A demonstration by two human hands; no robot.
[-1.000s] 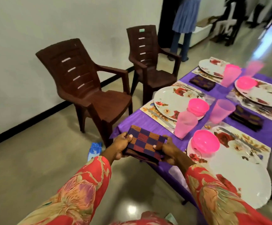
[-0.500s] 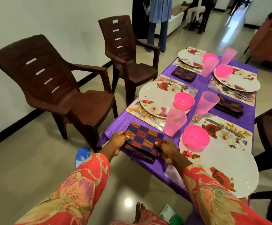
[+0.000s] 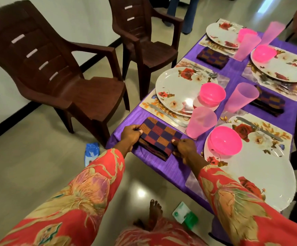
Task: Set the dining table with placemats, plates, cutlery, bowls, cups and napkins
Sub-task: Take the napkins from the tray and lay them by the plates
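Note:
A folded checked napkin (image 3: 159, 134) in purple, orange and red lies on the near left corner of the purple tablecloth (image 3: 163, 166). My left hand (image 3: 130, 134) pinches its left edge and my right hand (image 3: 184, 148) pinches its right edge. Just beyond it sits a floral placemat (image 3: 148, 105) with a white flowered plate (image 3: 177, 86), a pink bowl (image 3: 212, 94), a knife (image 3: 167, 115) and a pink cup (image 3: 201, 122). To the right a second plate (image 3: 261, 176) carries a pink bowl (image 3: 224, 140).
Two brown plastic chairs (image 3: 59, 68) (image 3: 144, 38) stand left of the table. Further settings with plates, bowls, cups and folded napkins (image 3: 212, 57) (image 3: 268, 103) fill the far end. A blue packet (image 3: 91, 153) and a green packet (image 3: 185, 214) lie on the floor. A person's legs (image 3: 183, 11) stand beyond.
Both hands have carried the napkin forward and down onto the table corner. The view has moved closer to the table and tilted downward.

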